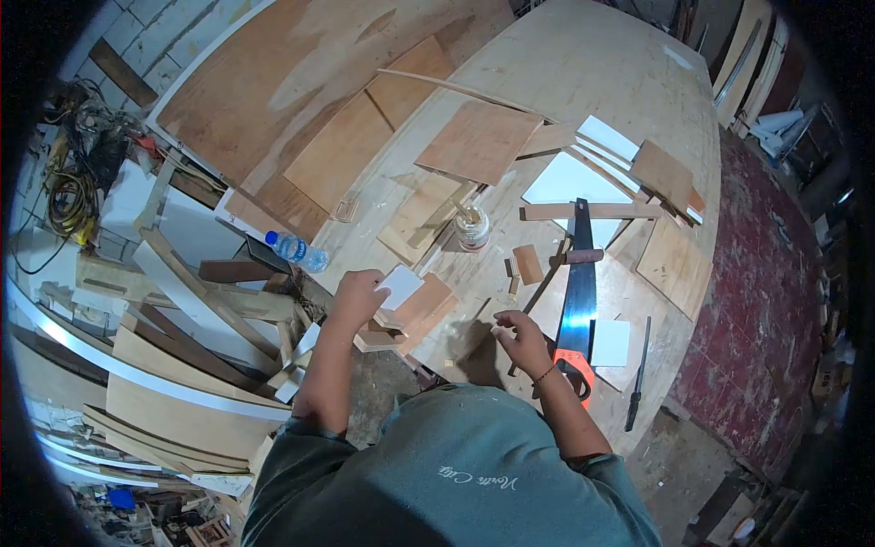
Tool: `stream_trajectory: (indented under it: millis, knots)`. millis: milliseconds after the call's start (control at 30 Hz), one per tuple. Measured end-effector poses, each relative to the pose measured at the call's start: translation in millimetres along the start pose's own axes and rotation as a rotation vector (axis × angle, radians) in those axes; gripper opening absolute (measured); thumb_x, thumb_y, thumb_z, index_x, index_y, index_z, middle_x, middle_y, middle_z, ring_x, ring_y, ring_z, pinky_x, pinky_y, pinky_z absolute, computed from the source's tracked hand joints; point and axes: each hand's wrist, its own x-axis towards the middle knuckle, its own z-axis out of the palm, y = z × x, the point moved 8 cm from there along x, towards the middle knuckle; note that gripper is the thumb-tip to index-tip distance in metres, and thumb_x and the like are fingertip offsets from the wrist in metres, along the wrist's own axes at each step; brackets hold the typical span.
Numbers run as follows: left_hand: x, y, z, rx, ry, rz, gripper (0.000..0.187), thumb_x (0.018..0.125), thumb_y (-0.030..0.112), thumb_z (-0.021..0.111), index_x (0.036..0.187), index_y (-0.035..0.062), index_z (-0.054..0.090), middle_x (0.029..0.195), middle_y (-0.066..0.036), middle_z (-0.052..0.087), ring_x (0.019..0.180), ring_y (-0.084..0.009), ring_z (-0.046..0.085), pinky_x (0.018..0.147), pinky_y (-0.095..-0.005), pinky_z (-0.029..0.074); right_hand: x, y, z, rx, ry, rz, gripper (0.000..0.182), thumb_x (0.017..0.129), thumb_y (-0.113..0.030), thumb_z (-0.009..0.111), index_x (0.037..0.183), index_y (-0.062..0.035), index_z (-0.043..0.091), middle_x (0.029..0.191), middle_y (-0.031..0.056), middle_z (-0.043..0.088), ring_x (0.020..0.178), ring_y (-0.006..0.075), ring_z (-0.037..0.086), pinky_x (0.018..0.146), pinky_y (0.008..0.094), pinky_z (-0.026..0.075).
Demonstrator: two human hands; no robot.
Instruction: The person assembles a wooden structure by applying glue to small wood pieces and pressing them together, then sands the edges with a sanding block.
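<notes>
My left hand (358, 298) is closed on a small white-faced board (400, 286) at its right edge, above a brown wood piece (428, 308) by the near table edge. Over the front of the table is my right hand (522, 343), its fingers curled and thumb close to them; whatever is in them, if anything, is too small to make out. Just right of that hand lies a hand saw (578, 301) with an orange handle, its blade pointing away from me. A white square piece (611, 343) rests beside the saw.
An open jar (472, 228) with a stick in it stands mid-table. A water bottle (297, 252) is at the left edge. Wood panels (480, 141) and white boards (576, 187) lie farther back. A thin dark tool (640, 376) lies at right. Curved boards (182, 378) crowd the left.
</notes>
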Motion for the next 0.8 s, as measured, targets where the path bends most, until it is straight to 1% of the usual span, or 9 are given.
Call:
stream_trajectory:
  millis: [33,367,600,667,733,800]
  knots:
    - [0.3,1.9,0.2,0.01,-0.008,-0.003,0.022,0.071,0.018,0.07,0.084,0.0017,0.066,0.082,-0.02,0.065,0.079,-0.0367,0.063,0.072,-0.0418,0.05,0.0,-0.6,0.9,-0.017,-0.011,-0.012,0.028,0.079,-0.011,0.069,0.105,-0.0031,0.062,0.098,0.0121,0.063,0.09,0.0221,0.063,0.08,0.0329,0.05]
    - [1.6,3.2,4.0,0.104,-0.039,-0.005,0.02,0.07,0.018,0.069,0.083,0.0021,0.066,0.08,-0.02,0.064,0.08,-0.0372,0.063,0.073,-0.0429,0.05,-2.9,3.4,0.7,-0.021,0.013,-0.031,0.028,0.079,-0.012,0.069,0.105,-0.0032,0.063,0.097,0.0118,0.064,0.089,0.0223,0.063,0.08,0.0329,0.051]
    - [5.3,2.3,3.3,0.082,-0.035,0.009,0.02,0.069,0.018,0.068,0.081,0.0019,0.067,0.079,-0.021,0.064,0.08,-0.0372,0.062,0.074,-0.0431,0.049,-5.0,7.4,2.1,-0.029,0.011,-0.026,0.028,0.079,-0.012,0.069,0.106,-0.0045,0.063,0.097,0.0105,0.064,0.089,0.0217,0.063,0.077,0.0325,0.05]
    - [6.7,4.5,7.1,0.199,-0.087,0.034,0.02,0.069,0.017,0.067,0.081,0.0017,0.068,0.08,-0.021,0.064,0.08,-0.0373,0.062,0.075,-0.0435,0.049,-5.3,3.9,0.9,-0.032,0.026,-0.034,0.028,0.079,-0.013,0.069,0.106,-0.0048,0.062,0.097,0.0102,0.064,0.089,0.0213,0.062,0.076,0.0324,0.05]
    - [5.8,5.2,7.3,0.194,-0.078,0.041,0.02,0.069,0.017,0.067,0.081,0.0016,0.068,0.081,-0.021,0.064,0.08,-0.0373,0.062,0.076,-0.0435,0.049,-6.2,5.5,1.9,0.005,0.002,0.039,0.028,0.079,-0.013,0.068,0.104,-0.004,0.062,0.096,0.013,0.063,0.092,0.0262,0.061,0.083,0.0356,0.048]
    - [6.2,5.7,8.1,0.188,-0.071,0.049,0.019,0.069,0.017,0.067,0.081,0.0015,0.068,0.082,-0.021,0.064,0.08,-0.0373,0.062,0.076,-0.0435,0.049,-6.5,4.8,1.4,0.001,0.003,0.038,0.028,0.079,-0.013,0.068,0.104,-0.004,0.062,0.096,0.013,0.063,0.092,0.0262,0.062,0.083,0.0356,0.048]
